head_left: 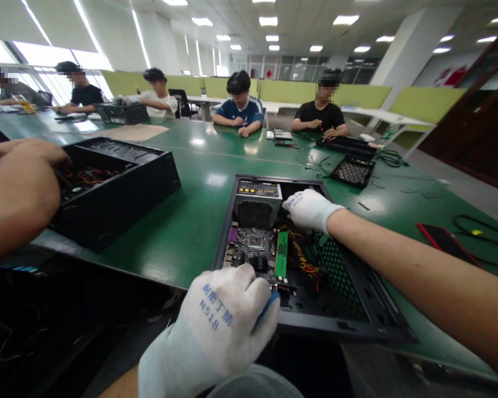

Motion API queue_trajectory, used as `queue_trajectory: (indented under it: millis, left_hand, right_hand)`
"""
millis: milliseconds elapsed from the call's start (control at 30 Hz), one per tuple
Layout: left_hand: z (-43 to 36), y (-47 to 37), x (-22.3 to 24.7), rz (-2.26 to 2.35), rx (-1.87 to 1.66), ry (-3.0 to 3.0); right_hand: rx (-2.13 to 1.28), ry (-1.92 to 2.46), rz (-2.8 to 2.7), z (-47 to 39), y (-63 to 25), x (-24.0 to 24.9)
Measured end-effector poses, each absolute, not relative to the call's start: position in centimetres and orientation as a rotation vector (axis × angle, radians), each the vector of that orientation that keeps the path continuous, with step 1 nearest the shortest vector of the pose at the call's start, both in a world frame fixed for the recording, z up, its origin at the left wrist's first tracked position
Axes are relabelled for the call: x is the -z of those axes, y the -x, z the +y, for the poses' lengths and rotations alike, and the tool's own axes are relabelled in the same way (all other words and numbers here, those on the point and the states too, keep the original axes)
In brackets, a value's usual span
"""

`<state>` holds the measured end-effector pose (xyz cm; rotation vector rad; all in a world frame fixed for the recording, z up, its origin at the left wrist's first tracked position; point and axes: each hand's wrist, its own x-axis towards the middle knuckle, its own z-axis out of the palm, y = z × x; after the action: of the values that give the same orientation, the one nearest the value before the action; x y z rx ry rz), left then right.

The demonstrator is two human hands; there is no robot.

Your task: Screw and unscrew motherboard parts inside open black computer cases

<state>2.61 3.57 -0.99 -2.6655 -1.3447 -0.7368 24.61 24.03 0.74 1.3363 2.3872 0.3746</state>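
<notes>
Head view: a person's white knit-gloved hands work over an open black metal computer case, lying open side up on a glossy green counter. The right grip, fingers bunched together, reaches in beside a silver-grey boxy power supply with a dark grille; whether anything is clamped there cannot be told. The left grip is curled over the near side of the case, by the circuit board's lower edge, its fingertips hidden and any hold unclear.

Good handling here likely rests on a light left touch that steadies the metal frame without leaning on the grey circuit board or the upright green memory stick. The right wrist would do best angled clear of the red, yellow and black cable bundle, since knit fabric could snag a wire. Small, straight finger movements look safer than twisting in that tight gap. A co-worker's bare hand reaches into a second black case alongside.
</notes>
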Motion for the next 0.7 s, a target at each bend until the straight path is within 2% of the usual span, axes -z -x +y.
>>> queue_trajectory:
  millis: [233,400,533,700]
  left_hand:
    - [3.7,-2.7,1.1,-1.34,0.757,2.658]
    - [3.6,-2.7,0.9,-1.367,0.727,2.684]
    - [3.8,-2.8,0.1,-1.452,0.649,2.742]
    - [4.7,-3.1,-1.8,-1.497,0.474,2.886]
  right_hand:
    - [-0.282,-1.492,2.609,23.1,-26.5,-2.1]
    - [0.137,-1.811,2.931,21.0,-28.4,-2.6]
    - [0.327,-1.81,3.073,20.1,-29.2,-2.2]
    - [0.394,-1.746,3.147,20.2,-29.5,-1.8]
